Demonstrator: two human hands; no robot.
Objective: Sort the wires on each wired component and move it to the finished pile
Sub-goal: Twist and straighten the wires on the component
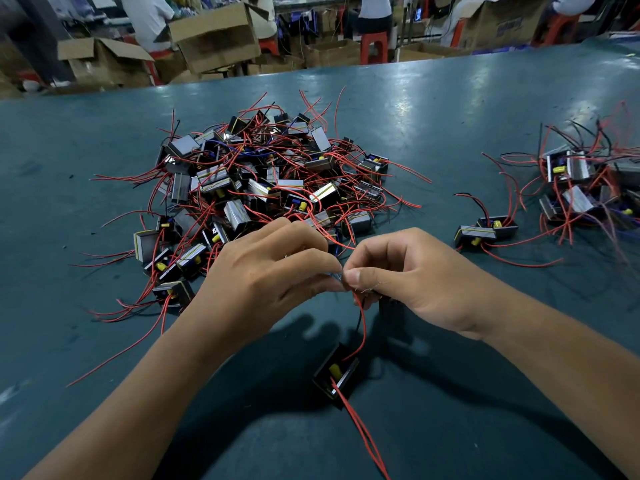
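Component (336, 372): black block with yellow part, hanging low between the forearms above the worktop (450, 109), suspended by its own wires (360, 323); two red leads trail toward the viewer.
Left hand (263, 271): grip pinched on the wire ends, fingertips meeting the right's; likely parting strands for sorting.
Right hand (408, 275): grip closed, thumb and forefinger nipping the same wires, taking the block's weight so the leads hang straight.
Unsorted pile (263, 181): large tangle of blocks and red wires, just beyond the hands, within easy reach.
Finished pile (585, 188): smaller heap at far right; two blocks (486, 230) lie near its left edge; kept well apart, presumably to avoid mixing.
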